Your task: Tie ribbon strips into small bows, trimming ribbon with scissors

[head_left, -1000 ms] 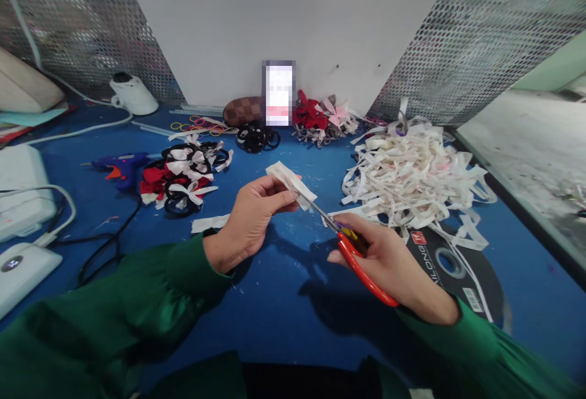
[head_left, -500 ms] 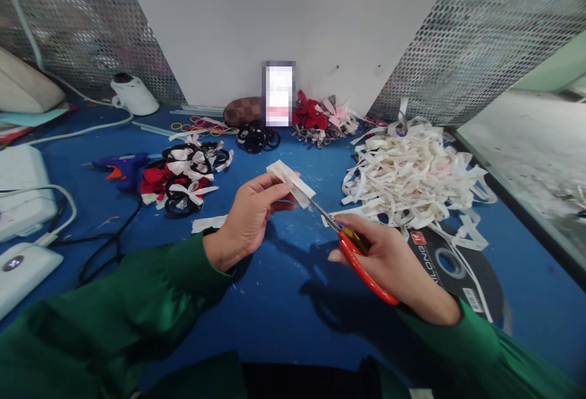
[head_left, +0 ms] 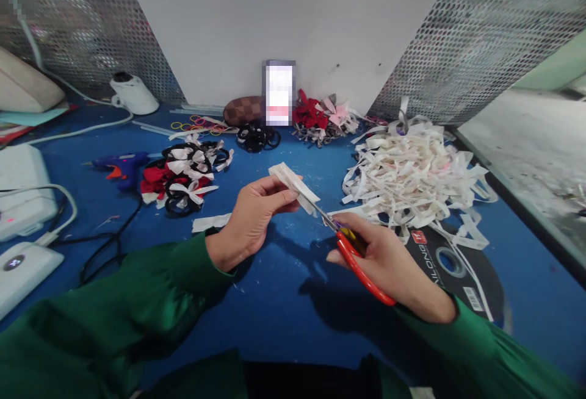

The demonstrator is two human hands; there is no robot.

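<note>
My left hand (head_left: 256, 213) pinches a folded piece of white ribbon (head_left: 287, 178) between thumb and fingers, above the blue table. Red-handled scissors (head_left: 361, 271) are in my right hand (head_left: 384, 258), fingers wrapped round the handles. Their blades lie along the ribbon's near right end; whether they are cutting through it I cannot tell. Another flat white strip (head_left: 208, 222) lies on the table behind my left wrist. Beyond my right hand spreads a heap of printed white ribbons (head_left: 412, 179).
Hair ties with bows (head_left: 187, 173) and a blue glue gun (head_left: 123, 170) lie on the left, near white power boxes (head_left: 27, 252) and cables. A phone (head_left: 279, 94) leans at the back beside red and pink bows (head_left: 320, 118). A black ribbon spool (head_left: 476, 277) lies right.
Both hands stay almost in place. My left hand and the ribbon have shifted slightly right and down, further along the scissor blades.
</note>
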